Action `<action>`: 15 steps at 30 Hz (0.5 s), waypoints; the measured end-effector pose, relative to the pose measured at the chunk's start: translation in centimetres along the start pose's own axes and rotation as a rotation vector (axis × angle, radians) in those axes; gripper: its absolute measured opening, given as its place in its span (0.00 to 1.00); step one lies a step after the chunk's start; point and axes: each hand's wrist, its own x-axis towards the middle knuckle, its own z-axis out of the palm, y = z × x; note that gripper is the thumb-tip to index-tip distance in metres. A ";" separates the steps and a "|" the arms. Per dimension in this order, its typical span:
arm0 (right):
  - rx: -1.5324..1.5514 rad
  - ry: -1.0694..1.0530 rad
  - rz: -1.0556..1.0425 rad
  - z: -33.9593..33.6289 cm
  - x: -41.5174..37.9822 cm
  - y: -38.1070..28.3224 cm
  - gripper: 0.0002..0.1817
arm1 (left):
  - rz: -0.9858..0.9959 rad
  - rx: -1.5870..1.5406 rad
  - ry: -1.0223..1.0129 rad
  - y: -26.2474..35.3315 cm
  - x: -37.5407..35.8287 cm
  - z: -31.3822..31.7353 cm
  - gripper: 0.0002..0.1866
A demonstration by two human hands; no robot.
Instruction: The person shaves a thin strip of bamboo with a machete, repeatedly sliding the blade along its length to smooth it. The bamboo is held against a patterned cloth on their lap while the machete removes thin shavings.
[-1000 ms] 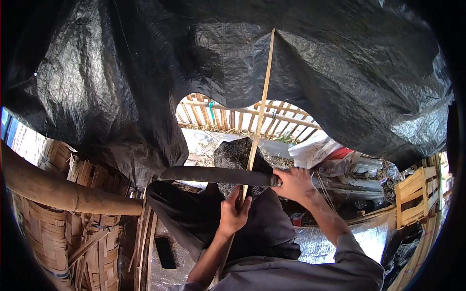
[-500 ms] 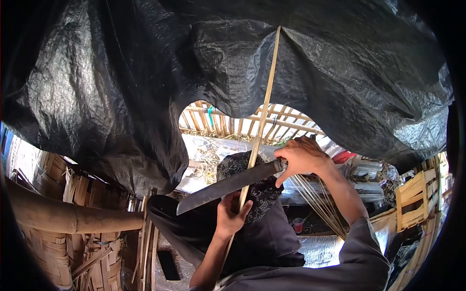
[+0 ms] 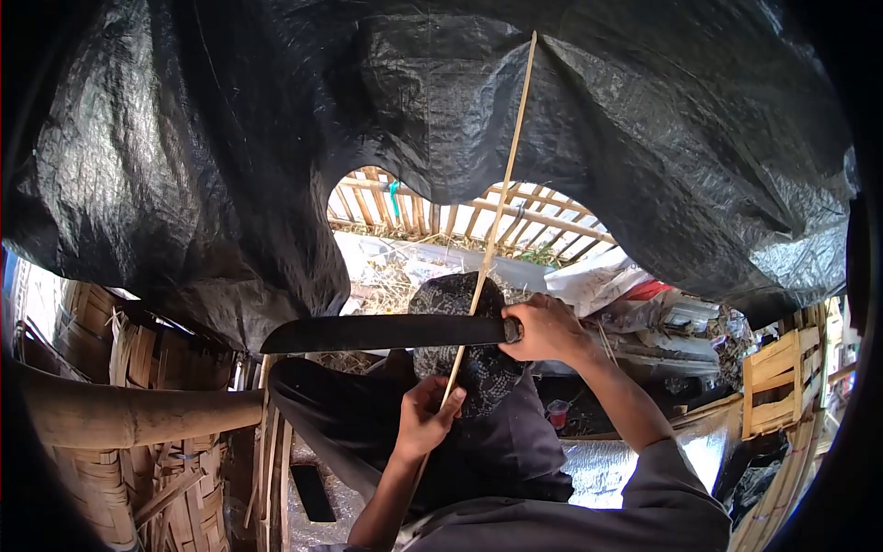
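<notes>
My left hand pinches a long thin bamboo strip near its lower part. The strip rises away from me, its far tip against the black tarp. My right hand is wrapped round the handle of a machete, whose dark, broad blade points left and lies nearly level. The blade crosses the strip a little above my left hand and overlaps it in this view. Beneath both, a dark patterned cloth covers my knee.
A black tarp hangs low in front and overhead. A thick bamboo pole and woven bamboo panels stand at left. On the floor lie a phone and a red cup. A slatted wooden piece is at right, a bamboo fence beyond.
The machete has swung from a slant to nearly level, its tip moving up and left. My right hand has turned with it. The strip shows its narrower side now, still in my left hand.
</notes>
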 end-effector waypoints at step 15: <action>0.171 0.186 0.130 4.1 -1.0 0.3 0.19 | 0.319 0.508 0.095 -1.0 3.2 1.2 0.11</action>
